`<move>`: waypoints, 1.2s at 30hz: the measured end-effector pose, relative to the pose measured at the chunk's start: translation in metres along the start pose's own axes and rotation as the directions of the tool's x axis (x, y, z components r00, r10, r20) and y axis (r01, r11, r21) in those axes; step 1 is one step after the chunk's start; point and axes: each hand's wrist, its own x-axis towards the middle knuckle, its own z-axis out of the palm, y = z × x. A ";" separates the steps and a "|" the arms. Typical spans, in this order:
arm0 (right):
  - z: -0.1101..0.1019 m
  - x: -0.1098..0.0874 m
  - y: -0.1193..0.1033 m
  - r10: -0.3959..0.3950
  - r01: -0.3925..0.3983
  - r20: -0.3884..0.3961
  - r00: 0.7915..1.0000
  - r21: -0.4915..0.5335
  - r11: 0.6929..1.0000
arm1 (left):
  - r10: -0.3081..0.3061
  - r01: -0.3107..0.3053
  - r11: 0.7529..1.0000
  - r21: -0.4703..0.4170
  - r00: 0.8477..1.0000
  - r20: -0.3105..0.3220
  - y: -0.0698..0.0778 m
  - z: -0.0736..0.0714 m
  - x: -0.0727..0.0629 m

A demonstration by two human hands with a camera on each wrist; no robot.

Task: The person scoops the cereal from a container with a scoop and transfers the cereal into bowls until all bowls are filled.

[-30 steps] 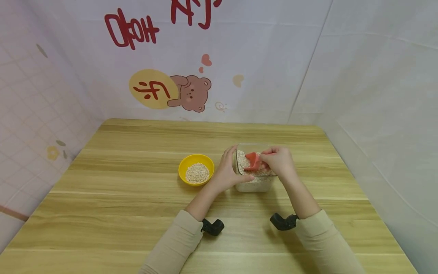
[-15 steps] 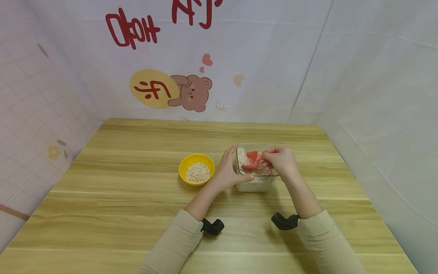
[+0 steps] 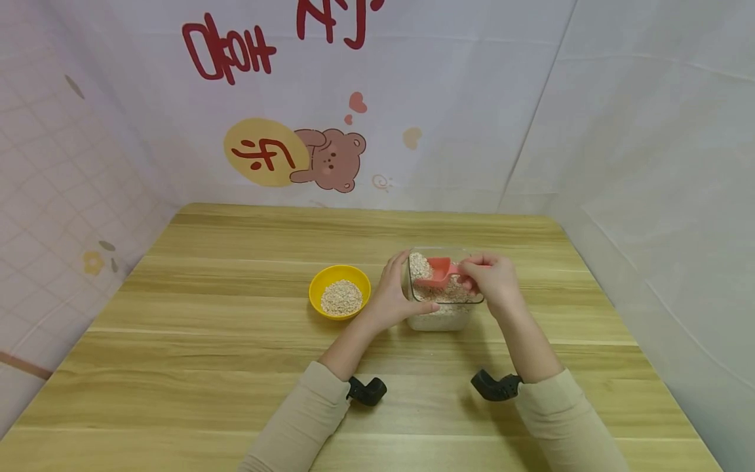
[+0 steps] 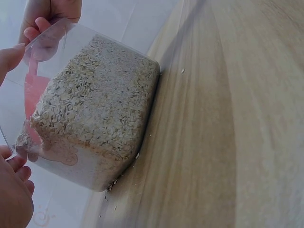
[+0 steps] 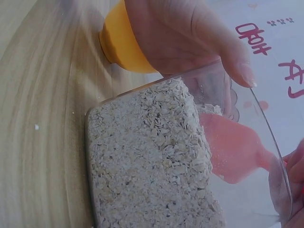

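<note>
A clear square container (image 3: 439,321) of rolled oats (image 4: 95,95) stands on the table. My left hand (image 3: 390,295) grips its left side, thumb along the near rim and fingers at the far left corner. With my right hand (image 3: 494,280) I pinch the handle of a red-pink scoop (image 3: 438,273). The scoop's bowl lies inside the container at the oats' surface, facing left, with oats heaped at its mouth. Through the clear wall the scoop (image 5: 232,149) shows above the oats in the right wrist view. Left of my left hand sits a yellow bowl (image 3: 315,288) partly filled with oats.
The wooden table (image 3: 236,367) has a few loose oat flakes (image 4: 137,155) beside the container's base. A white printed cloth (image 3: 460,85) hangs behind the table and at both sides. Black camera mounts (image 3: 497,387) protrude from both wrists.
My right hand has moved slightly right and drawn the scoop up, so more of its handle and bowl shows. The left hand, container and yellow bowl stay put.
</note>
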 end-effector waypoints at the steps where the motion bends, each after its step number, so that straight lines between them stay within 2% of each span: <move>1: -0.001 0.000 0.000 -0.002 0.002 0.000 1.000 0.005 1.000 | 0.000 0.000 1.000 -0.001 1.000 0.001 0.000 0.000 0.000; 9: 0.001 -0.001 0.000 0.003 -0.003 -0.004 1.000 0.018 1.000 | 0.003 -0.003 1.000 -0.025 1.000 0.002 -0.001 0.000 -0.001; 19: 0.002 0.003 -0.002 0.030 -0.029 0.028 0.999 -0.031 0.999 | 0.000 0.000 1.000 -0.020 1.000 0.005 0.000 0.000 -0.002; 30: -0.008 0.001 0.003 0.041 -0.046 0.062 0.997 0.091 0.995 | 0.011 -0.011 1.000 -0.025 1.000 0.010 0.000 -0.001 -0.001; 36: -0.013 -0.001 0.006 0.029 -0.039 0.066 0.997 0.152 0.988 | -0.003 0.003 1.000 -0.013 1.000 0.008 0.002 -0.001 -0.001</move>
